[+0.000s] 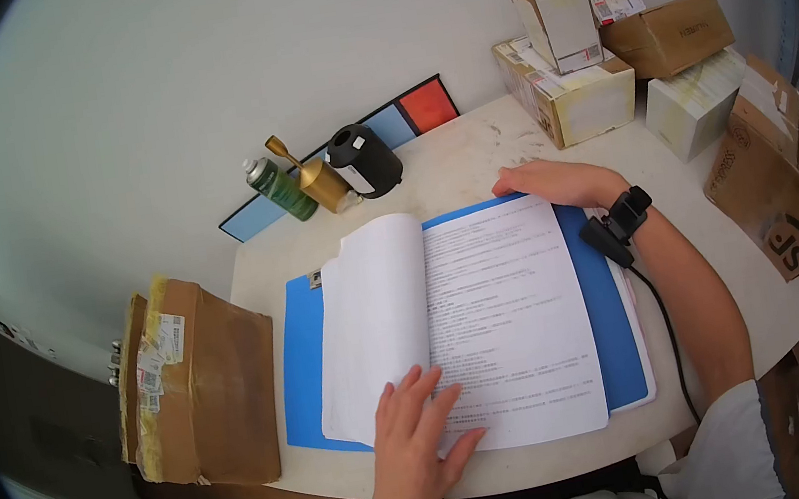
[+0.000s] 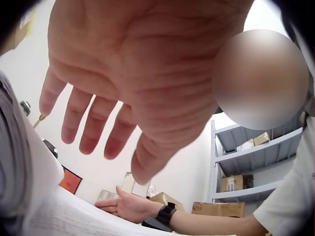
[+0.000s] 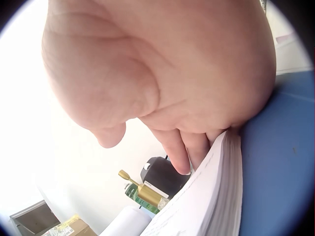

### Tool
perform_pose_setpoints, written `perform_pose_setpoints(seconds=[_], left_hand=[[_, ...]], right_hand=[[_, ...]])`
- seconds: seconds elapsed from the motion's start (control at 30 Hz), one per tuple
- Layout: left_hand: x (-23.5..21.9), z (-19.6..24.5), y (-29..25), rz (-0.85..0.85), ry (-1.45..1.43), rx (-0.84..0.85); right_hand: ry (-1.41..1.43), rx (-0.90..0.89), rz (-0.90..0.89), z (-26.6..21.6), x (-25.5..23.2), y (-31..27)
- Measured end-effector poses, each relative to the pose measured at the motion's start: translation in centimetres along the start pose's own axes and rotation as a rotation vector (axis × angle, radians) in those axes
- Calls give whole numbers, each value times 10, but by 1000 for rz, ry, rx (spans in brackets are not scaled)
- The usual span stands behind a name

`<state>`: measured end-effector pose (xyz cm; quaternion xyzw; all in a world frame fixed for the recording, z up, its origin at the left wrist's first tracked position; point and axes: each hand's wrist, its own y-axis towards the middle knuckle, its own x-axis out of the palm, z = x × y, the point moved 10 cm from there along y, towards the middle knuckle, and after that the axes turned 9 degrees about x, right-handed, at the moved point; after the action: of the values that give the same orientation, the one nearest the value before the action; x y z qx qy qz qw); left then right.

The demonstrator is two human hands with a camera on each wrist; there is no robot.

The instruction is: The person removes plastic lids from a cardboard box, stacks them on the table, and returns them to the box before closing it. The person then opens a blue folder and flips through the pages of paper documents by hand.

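Observation:
A thick stack of printed pages (image 1: 506,326) lies in a blue folder (image 1: 617,342) on the table, with turned pages (image 1: 375,328) curving over on the left. Over the lower middle of the pages, my left hand (image 1: 413,445) has its fingers spread and straight, holding nothing. In the left wrist view its palm (image 2: 142,64) faces the camera above the paper. My right hand (image 1: 557,183) is at the top right corner of the stack, fingers extended. In the right wrist view the side of that hand (image 3: 172,64) meets the page edges and the blue folder.
Behind the folder stand a green spray can (image 1: 279,190), a brass-coloured container (image 1: 322,184) and a black cylinder (image 1: 365,160). A cardboard box (image 1: 225,383) stands at the left. Several boxes (image 1: 582,99) are piled at the back right, and a larger carton (image 1: 775,185) lies near the right edge.

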<state>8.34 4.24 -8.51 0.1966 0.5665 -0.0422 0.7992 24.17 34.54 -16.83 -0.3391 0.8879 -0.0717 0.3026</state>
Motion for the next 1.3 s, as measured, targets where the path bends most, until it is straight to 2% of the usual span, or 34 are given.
perform_pose_setpoints(seconds=[0.03, 0.07, 0.13, 0.27, 0.47, 0.67, 0.77, 0.83, 0.87, 0.9, 0.93, 1.0, 1.03, 1.1, 1.13, 1.17, 1.23, 1.3], left_hand=[[22, 25, 11, -151, -11, 127], [31, 32, 13, -143, -15, 126], [56, 41, 14, -267, -44, 144], [51, 25, 14, -294, -73, 72], [54, 21, 12, -321, -129, 96], [48, 21, 13, -275, -159, 123], [43, 21, 11, -187, -166, 158], [17, -8, 6, 105, -289, -155], [-3, -13, 3, 276, -128, -139], [-20, -20, -4, 359, 4, -209], [-27, -45, -21, 416, 86, -285], [-39, -90, -57, 407, 133, -465], [-41, -95, -63, 402, 139, -455], [-69, -92, -82, 600, 392, -521], [-76, -86, -84, 676, 406, -526], [-76, -80, -81, 672, 408, -532], [-69, -53, -56, 672, 179, -373], [-21, -27, -23, 231, -85, -124]], right_hand=[[8, -10, 0, -1, 1, -1], [17, -18, 2, -2, 1, -3], [19, -8, 9, -2, 1, -4], [12, -28, 9, -1, -1, -1], [24, -8, -7, -3, -1, -8], [-5, 11, 13, 0, -1, -3], [-5, 8, 15, 0, -1, -3], [26, 2, 6, -1, -1, -4], [57, -4, 0, 0, -1, -5], [59, 1, 2, 2, -2, -5], [74, -17, 1, 2, -2, -4], [103, -39, 5, 4, -2, 0], [99, -34, 22, 6, -3, 3], [100, -28, 36, 5, -5, 4], [93, -7, 32, 4, -5, 1], [83, 16, 25, 3, -4, -2], [55, 20, 14, -1, -2, -6], [22, 25, 8, -1, -1, -5]])
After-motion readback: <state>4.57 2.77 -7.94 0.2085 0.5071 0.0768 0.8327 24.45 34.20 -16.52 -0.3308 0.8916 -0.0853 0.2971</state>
